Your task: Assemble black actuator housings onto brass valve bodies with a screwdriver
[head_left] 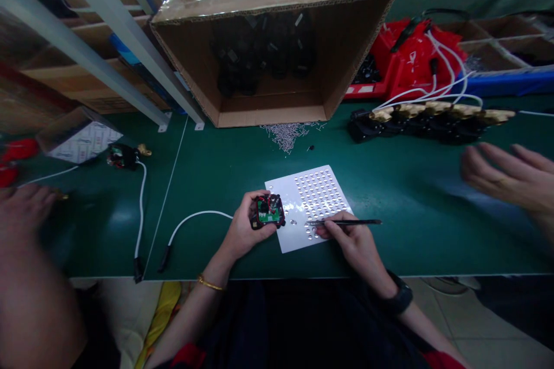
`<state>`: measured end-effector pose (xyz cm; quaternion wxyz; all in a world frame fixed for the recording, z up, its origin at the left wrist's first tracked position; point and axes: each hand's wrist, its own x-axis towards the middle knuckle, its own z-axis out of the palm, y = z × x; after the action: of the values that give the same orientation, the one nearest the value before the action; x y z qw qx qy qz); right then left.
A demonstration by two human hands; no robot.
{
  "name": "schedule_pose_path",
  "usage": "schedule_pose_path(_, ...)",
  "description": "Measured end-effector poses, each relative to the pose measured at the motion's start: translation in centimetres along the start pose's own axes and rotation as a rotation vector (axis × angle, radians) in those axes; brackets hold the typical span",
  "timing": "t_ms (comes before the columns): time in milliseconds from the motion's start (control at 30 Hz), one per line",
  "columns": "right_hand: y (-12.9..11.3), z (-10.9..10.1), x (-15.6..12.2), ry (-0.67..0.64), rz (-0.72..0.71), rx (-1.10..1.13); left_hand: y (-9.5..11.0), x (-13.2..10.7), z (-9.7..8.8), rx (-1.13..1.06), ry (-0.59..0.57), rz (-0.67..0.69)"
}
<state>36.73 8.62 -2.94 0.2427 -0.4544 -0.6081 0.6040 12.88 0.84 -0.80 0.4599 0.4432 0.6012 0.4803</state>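
My left hand (250,223) is closed around a small black housing (268,211) with a green circuit board and red wires showing inside. A white cable (190,213) runs from it to the left and ends in a black plug on the table. Pinched in my right hand (352,239) is a pair of dark tweezers (359,222), its tip over a white sheet (292,239). Rows of small round silvery pieces (322,190) sit on that sheet, and a few lie apart near the housing.
An open cardboard box (272,115) holding black parts stands behind a pile of small screws (288,135). Black and brass assemblies (428,118) line the back right. Co-workers' hands reach in at right (511,176) and left (26,207). Another wired housing (123,155) lies left.
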Motion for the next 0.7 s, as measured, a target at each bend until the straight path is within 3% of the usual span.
schedule_pose_path(333, -0.43, -0.28, 0.18, -0.052, 0.025, 0.002, 0.26, 0.04, 0.07, -0.008, -0.006, -0.017)
schedule_pose_path(700, -0.58, 0.29, -0.11, 0.018, 0.026, 0.053, -0.15, 0.00, 0.03, -0.136, -0.005, -0.025)
